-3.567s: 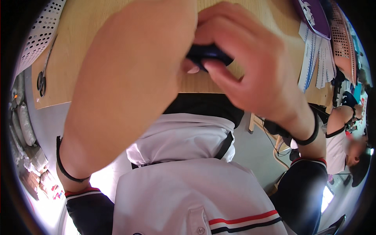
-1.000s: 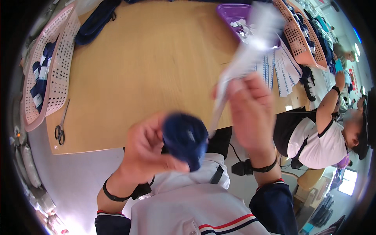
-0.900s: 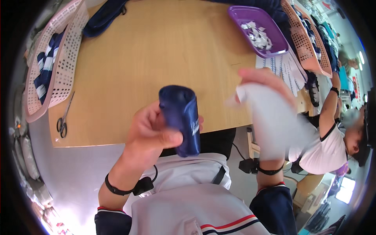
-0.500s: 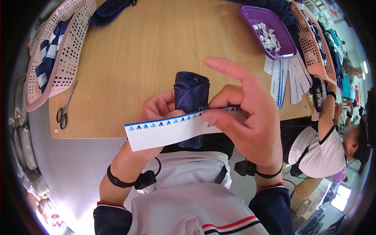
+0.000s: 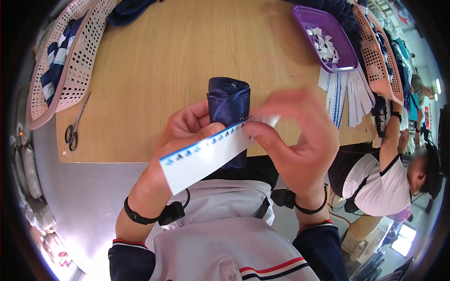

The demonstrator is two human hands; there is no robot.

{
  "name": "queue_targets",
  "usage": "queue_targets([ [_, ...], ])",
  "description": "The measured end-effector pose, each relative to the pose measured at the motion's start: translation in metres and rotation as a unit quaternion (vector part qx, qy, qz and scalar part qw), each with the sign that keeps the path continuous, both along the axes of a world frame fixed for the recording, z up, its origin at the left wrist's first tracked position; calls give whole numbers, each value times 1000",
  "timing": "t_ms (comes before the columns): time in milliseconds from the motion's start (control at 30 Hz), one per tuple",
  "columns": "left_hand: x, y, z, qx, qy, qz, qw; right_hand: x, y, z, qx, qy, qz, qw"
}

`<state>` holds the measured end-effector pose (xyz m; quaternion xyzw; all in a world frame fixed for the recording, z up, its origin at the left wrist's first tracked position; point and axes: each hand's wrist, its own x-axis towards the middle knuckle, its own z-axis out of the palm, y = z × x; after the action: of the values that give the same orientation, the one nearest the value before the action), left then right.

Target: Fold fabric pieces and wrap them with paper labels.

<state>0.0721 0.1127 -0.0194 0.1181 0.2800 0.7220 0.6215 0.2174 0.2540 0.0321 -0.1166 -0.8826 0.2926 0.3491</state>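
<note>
My left hand (image 5: 185, 129) is closed around a rolled bundle of shiny dark navy fabric (image 5: 228, 100), held upright near the table's front edge. Across the front of the roll runs a white paper strip (image 5: 197, 161) with a blue edge and a row of small blue printed motifs; its left end hangs free, sloping down. My right hand (image 5: 300, 140) pinches the strip between thumb and forefinger at the roll's right side. Motion smears the fingers of that hand. The lower part of the roll is partly covered by the strip.
Black-handled scissors (image 5: 72, 133) lie at the table's left edge beside a pink perforated basket (image 5: 70, 89) of banded navy rolls. At right are a purple tray (image 5: 347, 56) with white scraps, fanned paper strips (image 5: 335, 96) and another pink basket (image 5: 375, 56). A co-worker (image 5: 379, 182) sits at the right.
The strip has tilted more steeply, its left end lower and its right end higher. My right hand's raised forefinger has come down toward the strip. The roll stays in my left hand.
</note>
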Motion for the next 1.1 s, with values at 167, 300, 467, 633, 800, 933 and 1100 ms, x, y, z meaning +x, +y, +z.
queue_targets([
  [167,6,5,2,-43,74,43,995,13,-20,-19,-42,10,-42,998],
  [300,15,6,8,-91,216,94,968,-2,-25,-10,-475,18,-44,879],
  [467,15,13,15,-103,346,145,921,-9,-6,-21,-585,16,42,810],
  [633,15,7,19,22,447,219,867,-12,-19,-26,-582,146,42,799],
  [800,17,20,25,-8,601,304,739,-13,-34,-33,-583,221,56,780],
  [933,22,19,41,-29,635,307,708,-4,-40,-31,-592,235,72,767],
  [1100,29,26,58,-60,551,361,750,-5,-48,-32,-598,304,70,738],
])
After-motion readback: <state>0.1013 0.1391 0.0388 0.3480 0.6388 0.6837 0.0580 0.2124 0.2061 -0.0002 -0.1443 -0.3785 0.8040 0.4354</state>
